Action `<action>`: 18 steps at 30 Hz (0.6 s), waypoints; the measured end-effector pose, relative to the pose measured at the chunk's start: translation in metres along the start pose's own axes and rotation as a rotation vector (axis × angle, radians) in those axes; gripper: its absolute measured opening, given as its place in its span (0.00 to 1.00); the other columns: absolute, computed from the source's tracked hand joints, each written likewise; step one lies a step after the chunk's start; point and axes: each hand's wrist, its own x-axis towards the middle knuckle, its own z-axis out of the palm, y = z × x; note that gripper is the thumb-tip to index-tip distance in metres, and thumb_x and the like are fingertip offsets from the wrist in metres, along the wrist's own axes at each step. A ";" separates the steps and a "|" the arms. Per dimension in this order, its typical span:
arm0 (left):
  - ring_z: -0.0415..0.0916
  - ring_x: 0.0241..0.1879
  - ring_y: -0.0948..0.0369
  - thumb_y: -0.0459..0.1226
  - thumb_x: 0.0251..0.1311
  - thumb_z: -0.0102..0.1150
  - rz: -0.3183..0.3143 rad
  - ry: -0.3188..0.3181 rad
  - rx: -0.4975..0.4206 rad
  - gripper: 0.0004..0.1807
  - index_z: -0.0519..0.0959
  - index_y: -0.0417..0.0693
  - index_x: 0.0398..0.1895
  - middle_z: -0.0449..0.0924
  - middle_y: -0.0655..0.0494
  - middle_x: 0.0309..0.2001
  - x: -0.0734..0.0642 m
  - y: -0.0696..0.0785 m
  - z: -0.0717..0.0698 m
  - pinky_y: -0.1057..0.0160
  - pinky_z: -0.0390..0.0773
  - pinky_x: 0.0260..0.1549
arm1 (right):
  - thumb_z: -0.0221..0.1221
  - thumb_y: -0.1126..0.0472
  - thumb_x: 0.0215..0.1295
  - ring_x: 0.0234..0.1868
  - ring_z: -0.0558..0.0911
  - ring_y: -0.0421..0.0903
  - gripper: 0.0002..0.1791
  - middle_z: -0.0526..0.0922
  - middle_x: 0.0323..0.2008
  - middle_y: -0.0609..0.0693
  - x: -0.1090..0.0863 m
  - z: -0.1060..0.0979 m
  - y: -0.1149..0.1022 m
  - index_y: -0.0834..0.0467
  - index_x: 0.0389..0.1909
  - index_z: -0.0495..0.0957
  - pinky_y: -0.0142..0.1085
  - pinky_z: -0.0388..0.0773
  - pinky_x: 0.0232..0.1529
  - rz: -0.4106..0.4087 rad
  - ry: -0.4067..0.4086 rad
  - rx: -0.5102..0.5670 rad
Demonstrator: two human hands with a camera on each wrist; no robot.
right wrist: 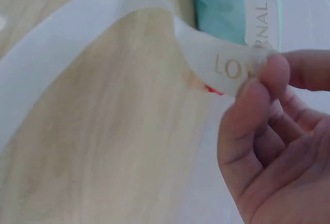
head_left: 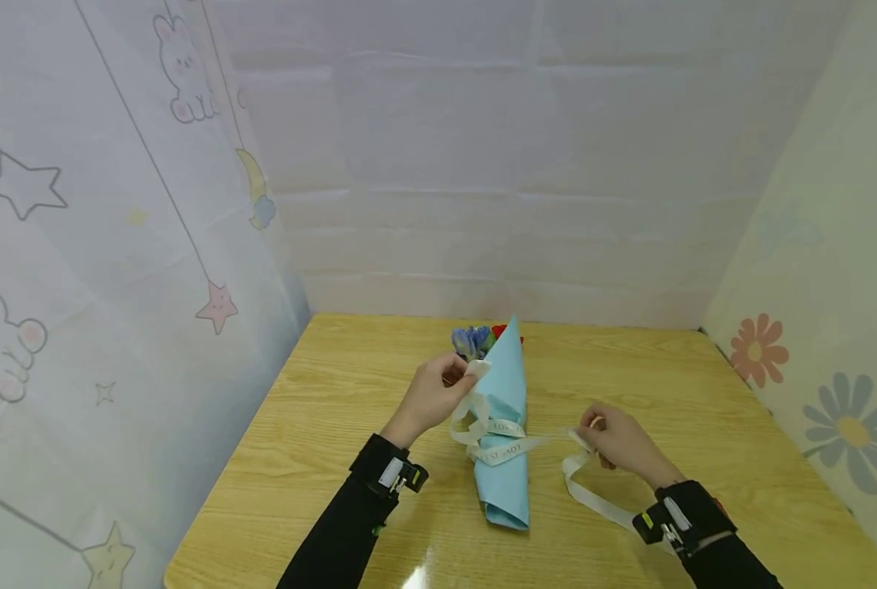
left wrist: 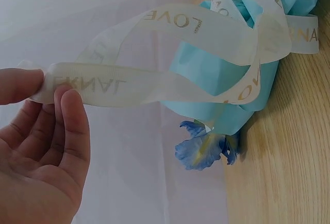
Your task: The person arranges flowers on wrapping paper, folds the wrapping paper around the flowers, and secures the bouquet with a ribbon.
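A bouquet in light blue wrapping paper (head_left: pixel 508 384) lies on the table, its blue flower (head_left: pixel 471 340) and a bit of a red flower (head_left: pixel 499 330) showing at the far end. Around its middle runs a cream ribbon (head_left: pixel 503 451) printed with gold letters such as LOVE. Left of the bouquet, my left hand (head_left: pixel 433 396) pinches one length of the ribbon (left wrist: pixel 103 86) between thumb and fingers, and a loop hangs from it. To the right, my right hand (head_left: pixel 622 442) pinches the other length (right wrist: pixel 232 64), whose tail curls down toward the wrist.
The wooden table (head_left: pixel 321 425) has a printed cloth wall (head_left: pixel 129 245) on the left, a plain pale one (head_left: pixel 438 164) behind, and a flower-patterned one (head_left: pixel 836 327) on the right. Each wrist wears a black strap with a small camera (head_left: pixel 402 474).
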 end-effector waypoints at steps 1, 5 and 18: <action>0.78 0.34 0.63 0.36 0.72 0.61 -0.002 0.003 0.000 0.03 0.81 0.46 0.41 0.82 0.57 0.34 0.000 0.000 0.000 0.62 0.78 0.39 | 0.58 0.59 0.75 0.16 0.72 0.45 0.10 0.77 0.25 0.55 0.002 -0.002 -0.004 0.63 0.44 0.75 0.37 0.69 0.18 -0.002 0.044 -0.039; 0.78 0.34 0.62 0.36 0.71 0.61 0.008 0.020 0.006 0.03 0.81 0.46 0.40 0.81 0.56 0.33 0.000 0.001 -0.002 0.62 0.78 0.38 | 0.53 0.66 0.71 0.18 0.69 0.44 0.10 0.76 0.24 0.53 0.007 -0.004 -0.011 0.69 0.46 0.76 0.37 0.65 0.19 0.024 0.150 -0.237; 0.78 0.33 0.63 0.36 0.71 0.61 -0.016 0.016 -0.008 0.03 0.81 0.47 0.39 0.82 0.57 0.35 -0.003 -0.005 0.002 0.63 0.79 0.36 | 0.61 0.70 0.67 0.33 0.79 0.46 0.12 0.84 0.43 0.60 0.013 0.055 -0.063 0.68 0.50 0.82 0.37 0.76 0.27 -0.221 0.066 -0.319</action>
